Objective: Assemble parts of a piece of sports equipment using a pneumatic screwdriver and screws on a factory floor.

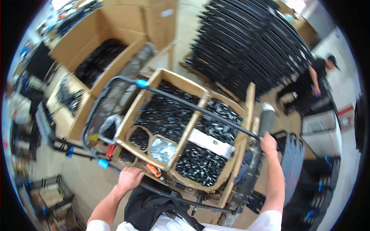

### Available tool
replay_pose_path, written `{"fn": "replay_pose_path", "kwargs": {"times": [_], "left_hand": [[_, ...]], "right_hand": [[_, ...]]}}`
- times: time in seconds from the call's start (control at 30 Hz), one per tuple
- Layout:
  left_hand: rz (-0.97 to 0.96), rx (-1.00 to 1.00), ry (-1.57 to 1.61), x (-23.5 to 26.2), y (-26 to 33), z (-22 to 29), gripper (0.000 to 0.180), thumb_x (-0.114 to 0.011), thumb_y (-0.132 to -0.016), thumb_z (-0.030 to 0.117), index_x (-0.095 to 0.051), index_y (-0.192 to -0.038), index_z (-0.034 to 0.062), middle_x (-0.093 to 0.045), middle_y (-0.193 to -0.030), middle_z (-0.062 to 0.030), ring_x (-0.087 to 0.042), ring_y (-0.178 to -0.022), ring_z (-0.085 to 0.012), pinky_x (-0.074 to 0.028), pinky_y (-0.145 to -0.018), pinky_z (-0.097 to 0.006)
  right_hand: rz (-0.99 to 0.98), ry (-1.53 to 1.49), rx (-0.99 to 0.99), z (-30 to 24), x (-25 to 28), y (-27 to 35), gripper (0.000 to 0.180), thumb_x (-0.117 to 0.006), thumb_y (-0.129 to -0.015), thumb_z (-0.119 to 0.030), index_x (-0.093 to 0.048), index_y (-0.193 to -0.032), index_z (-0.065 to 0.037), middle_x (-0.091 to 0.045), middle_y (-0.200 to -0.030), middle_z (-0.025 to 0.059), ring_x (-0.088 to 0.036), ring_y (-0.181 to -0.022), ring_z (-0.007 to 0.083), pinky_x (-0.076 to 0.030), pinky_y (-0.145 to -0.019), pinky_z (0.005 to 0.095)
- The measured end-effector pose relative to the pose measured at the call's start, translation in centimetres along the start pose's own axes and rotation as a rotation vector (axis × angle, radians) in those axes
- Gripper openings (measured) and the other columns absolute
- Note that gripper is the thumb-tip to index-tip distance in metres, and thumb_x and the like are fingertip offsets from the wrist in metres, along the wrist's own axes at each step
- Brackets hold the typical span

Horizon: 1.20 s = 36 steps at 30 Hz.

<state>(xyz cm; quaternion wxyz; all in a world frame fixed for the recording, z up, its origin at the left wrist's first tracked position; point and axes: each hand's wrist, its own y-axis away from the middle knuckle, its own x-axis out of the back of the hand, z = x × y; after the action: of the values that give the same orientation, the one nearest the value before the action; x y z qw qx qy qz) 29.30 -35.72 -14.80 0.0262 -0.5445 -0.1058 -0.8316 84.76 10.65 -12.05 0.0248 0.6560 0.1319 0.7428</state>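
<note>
A black tubular frame (200,110) with a rounded left end and blue sleeves lies tilted across the workbench in front of me. My left hand (131,177) is closed around its near bar. Towards the right end of its far bar, my right hand (268,143) is closed on the tube. Under the frame stands a wooden divided bin (124,133) full of small black parts. A white strip-like piece (212,143) rests on the parts in the right compartment. Close to my left hand lies an orange-handled tool (153,169).
Behind the bin on the left is a large cardboard box (142,23) with dark parts inside. A tall stack of black frames (246,46) rises at the back. A co-worker (314,82) in dark clothes bends at the far right. Grey panels (291,165) stand beside my right arm.
</note>
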Motion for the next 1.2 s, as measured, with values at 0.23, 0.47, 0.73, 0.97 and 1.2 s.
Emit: {"fn": "replay_pose_path", "kwargs": {"times": [0.23,0.47,0.73,0.97,1.2], "left_hand": [[-0.067,0.166,0.143,-0.9,0.8,1.1,0.031,-0.061,-0.100,0.047,-0.077,-0.095,0.0216,-0.076,-0.079,-0.0106,-0.075,-0.074,-0.0353,-0.060,-0.065,-0.050],[0.013,0.198,0.045,-1.7,1.1,1.8,0.039,-0.062,-0.098,0.049,-0.075,-0.083,0.0149,-0.073,-0.073,-0.0145,-0.073,-0.071,-0.0382,-0.058,-0.064,-0.051],[-0.043,0.186,0.033,-1.1,0.8,1.5,0.042,-0.058,-0.098,0.048,-0.076,-0.086,0.0130,-0.075,-0.078,-0.0167,-0.074,-0.077,-0.0399,-0.059,-0.070,-0.053],[-0.098,0.189,0.006,-0.9,0.5,1.6,0.039,-0.057,-0.096,0.045,-0.077,-0.088,0.0121,-0.076,-0.080,-0.0169,-0.074,-0.078,-0.0404,-0.059,-0.072,-0.053],[-0.115,0.201,0.024,-1.1,0.8,1.3,0.041,-0.056,-0.095,0.045,-0.077,-0.088,0.0110,-0.077,-0.085,-0.0170,-0.075,-0.081,-0.0391,-0.060,-0.074,-0.052]], "right_hand": [[-0.025,0.147,-0.083,0.5,2.0,0.1,0.055,-0.054,-0.107,-0.046,-0.075,-0.107,0.005,-0.075,-0.114,0.0284,-0.071,-0.111,0.0469,-0.056,-0.092,0.0581],[-0.234,0.163,-0.164,-0.2,4.6,-0.4,0.070,-0.044,-0.110,-0.056,-0.077,-0.116,0.005,-0.075,-0.119,0.0248,-0.069,-0.113,0.0445,-0.057,-0.094,0.0547],[-0.218,0.130,-0.176,0.3,4.1,0.1,0.069,-0.042,-0.113,-0.055,-0.079,-0.112,0.003,-0.077,-0.107,0.0243,-0.074,-0.098,0.0374,-0.058,-0.086,0.0539],[-0.281,0.143,-0.186,-0.5,4.7,-1.2,0.068,-0.043,-0.112,-0.057,-0.077,-0.116,0.001,-0.076,-0.106,0.0233,-0.073,-0.097,0.0339,-0.057,-0.087,0.0543],[-0.301,0.044,-0.225,-1.8,5.9,-0.4,0.064,-0.045,-0.110,-0.055,-0.073,-0.124,0.001,-0.072,-0.118,0.0246,-0.068,-0.108,0.0390,-0.054,-0.095,0.0547]]}}
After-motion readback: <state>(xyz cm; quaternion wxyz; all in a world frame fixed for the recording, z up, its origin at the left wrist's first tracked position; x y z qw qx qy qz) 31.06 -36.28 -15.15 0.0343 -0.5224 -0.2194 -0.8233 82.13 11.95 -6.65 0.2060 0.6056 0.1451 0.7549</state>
